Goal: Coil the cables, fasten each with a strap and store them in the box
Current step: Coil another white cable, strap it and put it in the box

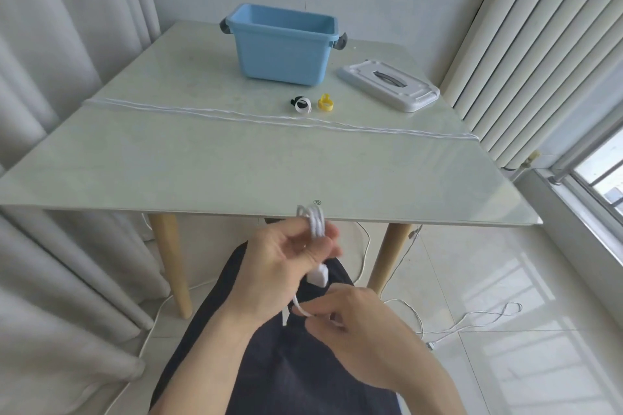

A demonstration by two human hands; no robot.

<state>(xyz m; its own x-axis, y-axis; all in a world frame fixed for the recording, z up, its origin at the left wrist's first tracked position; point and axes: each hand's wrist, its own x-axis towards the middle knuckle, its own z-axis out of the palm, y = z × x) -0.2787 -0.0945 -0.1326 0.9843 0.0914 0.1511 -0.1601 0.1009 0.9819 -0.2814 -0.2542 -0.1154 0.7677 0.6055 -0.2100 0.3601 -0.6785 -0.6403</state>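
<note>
At 6 o'clock, below the table (236, 158) edge, the left hand (279, 266) grips a small coil of white cable (315, 222), its plug hanging beneath, while the right hand (357, 323) pinches the trailing length. More cables (256, 115) stretch across the tabletop. At 12 o'clock sits the blue box (283, 47), straps (312, 103) just before it, lid (387, 84) toward 1 o'clock.

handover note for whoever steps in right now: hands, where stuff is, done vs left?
Left hand holds a part-wound white coil below the table's near edge; right hand pinches the cable's loose run, feeding it in.
More white cables lie stretched across the table. Straps and sit in front of the blue box; lid off, to its right.
Done: nothing visible in the box, nothing strapped.
Left: finish coil, strap, box it, repeat.
</note>
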